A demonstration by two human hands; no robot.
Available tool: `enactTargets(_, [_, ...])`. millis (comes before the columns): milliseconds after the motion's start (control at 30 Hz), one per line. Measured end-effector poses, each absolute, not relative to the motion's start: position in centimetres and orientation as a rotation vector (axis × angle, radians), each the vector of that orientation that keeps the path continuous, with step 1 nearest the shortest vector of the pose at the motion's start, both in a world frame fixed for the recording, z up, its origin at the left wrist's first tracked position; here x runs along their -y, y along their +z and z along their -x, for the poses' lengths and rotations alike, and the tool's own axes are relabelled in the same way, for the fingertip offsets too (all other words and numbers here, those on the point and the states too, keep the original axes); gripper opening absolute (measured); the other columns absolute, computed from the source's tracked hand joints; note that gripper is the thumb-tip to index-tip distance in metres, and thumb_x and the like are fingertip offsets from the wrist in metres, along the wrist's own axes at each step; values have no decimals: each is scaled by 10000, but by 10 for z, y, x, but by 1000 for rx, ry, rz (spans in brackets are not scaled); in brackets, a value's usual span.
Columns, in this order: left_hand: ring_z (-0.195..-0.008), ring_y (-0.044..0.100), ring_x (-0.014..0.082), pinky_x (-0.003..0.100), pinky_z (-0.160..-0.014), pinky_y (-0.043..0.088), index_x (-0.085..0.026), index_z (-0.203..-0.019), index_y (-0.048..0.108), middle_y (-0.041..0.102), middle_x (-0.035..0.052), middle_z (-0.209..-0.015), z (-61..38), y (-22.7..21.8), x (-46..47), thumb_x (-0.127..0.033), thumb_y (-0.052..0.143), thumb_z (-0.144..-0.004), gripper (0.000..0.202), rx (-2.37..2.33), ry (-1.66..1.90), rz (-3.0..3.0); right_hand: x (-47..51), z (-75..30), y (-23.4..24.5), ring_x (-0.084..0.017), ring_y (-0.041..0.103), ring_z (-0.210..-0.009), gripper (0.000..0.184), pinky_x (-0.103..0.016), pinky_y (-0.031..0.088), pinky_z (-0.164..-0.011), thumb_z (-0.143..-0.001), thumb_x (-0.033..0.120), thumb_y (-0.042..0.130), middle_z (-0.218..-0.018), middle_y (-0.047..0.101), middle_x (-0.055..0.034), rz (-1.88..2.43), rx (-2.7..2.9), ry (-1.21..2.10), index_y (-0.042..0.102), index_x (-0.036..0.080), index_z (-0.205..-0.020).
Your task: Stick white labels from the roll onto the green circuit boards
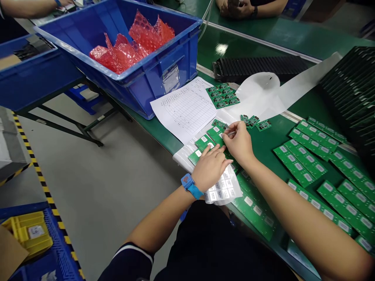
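Note:
My left hand (211, 166) lies flat with fingers stretched over green circuit boards (202, 141) that carry white labels. Under its palm and thumb is a sheet of white printed labels (224, 187), which reaches toward the table's front edge. Just to the right, my right hand (238, 142) is closed in a pinch, its fingertips down at a labelled board (215, 132). What those fingertips hold, if anything, is hidden. Beyond the right hand lie several small loose boards (263, 125) and a larger panel of boards (222, 95).
A printed form (187, 109) lies beside a blue bin (175, 58) with red bubble wrap (125, 50). Rows of labelled boards (304, 156) cover the right side. Black slotted racks (258, 68) stand behind. Another person's hands (238, 8) are across the table.

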State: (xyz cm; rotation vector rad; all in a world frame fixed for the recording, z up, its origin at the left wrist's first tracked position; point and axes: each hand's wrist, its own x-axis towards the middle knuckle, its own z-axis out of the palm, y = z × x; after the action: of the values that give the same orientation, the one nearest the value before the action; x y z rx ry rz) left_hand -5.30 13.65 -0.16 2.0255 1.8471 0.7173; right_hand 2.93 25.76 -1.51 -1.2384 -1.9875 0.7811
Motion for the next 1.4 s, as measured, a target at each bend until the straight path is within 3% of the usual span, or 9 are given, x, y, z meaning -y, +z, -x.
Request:
enactTargets(100, [-1256,420,238,441,-1076,265,-147,-803,557,562,131,-1253,52,-1,-136,-326,362,-934,296,-1855,723,-2006,-262,-41,-5,-105,499,-576,267,-311,438,-640,-649,244,605,-967,560,-65,1246,2041,656,514,168,-888])
enactTargets(267, [-1258,417,240,436,-1076,267,-142,-796,564,545,131,-1273,52,-1,-137,-332,355,-935,315,-1848,721,-1997,-266,-66,7,-126,466,-534,292,-276,359,-520,-712,452,558,-628,576,-14,1555,2081,1048,610,165,-700])
enactTargets(867, [-1277,390,214,411,-1097,244,-141,-872,573,522,115,-1301,52,-1,-136,-347,309,-947,343,-1860,647,-2004,-256,-58,3,-104,402,-458,265,-249,312,-464,-734,382,535,-501,477,16,1631,2317,934,553,164,-584])
enactTargets(1000, [-1272,398,211,417,-1091,251,-147,-910,561,532,110,-1291,52,-4,-137,-339,312,-948,317,-1865,692,-2020,-246,-54,8,-209,536,-720,164,-323,390,-655,-741,292,550,-793,590,-91,1547,2418,576,588,141,-790])
enactTargets(1100, [-1262,411,221,415,-1083,263,-143,-889,549,543,119,-1277,52,-4,-137,-332,331,-945,294,-1862,742,-1991,-237,-63,21,-288,534,-886,323,-404,392,-751,-775,287,539,-945,574,-163,1431,2442,112,541,97,-1037])
enactTargets(1200, [-1267,401,226,399,-1067,281,-157,-794,525,542,122,-1274,52,3,-133,-312,355,-940,273,-1852,894,-1915,-219,-82,39,-239,558,-839,283,-364,427,-739,-816,300,514,-919,590,-125,1319,2376,261,545,124,-1036])
enactTargets(1267, [-1182,486,208,362,-988,367,-173,-772,506,600,104,-1186,51,9,-128,-292,354,-941,257,-1894,1058,-1789,-198,-93,49,-187,572,-766,207,-308,451,-698,-831,335,510,-864,608,-76,1270,2340,634,581,169,-933])
enactTargets(1333, [-900,609,177,305,-779,458,-189,-733,480,666,65,-908,49,15,-122,-303,352,-939,269,-2018,1193,-1593,-174,-100,54,-167,580,-747,205,-280,463,-672,-805,376,555,-844,619,-47,1247,2289,956,598,196,-893])
enactTargets(1400, [-604,551,142,270,-578,418,-200,-652,422,565,5,-622,47,19,-115,-337,376,-924,308,-2157,1281,-1408,-153,-101,53,-166,581,-754,228,-276,466,-666,-758,387,618,-848,621,-36,1240,2185,1087,605,207,-897])
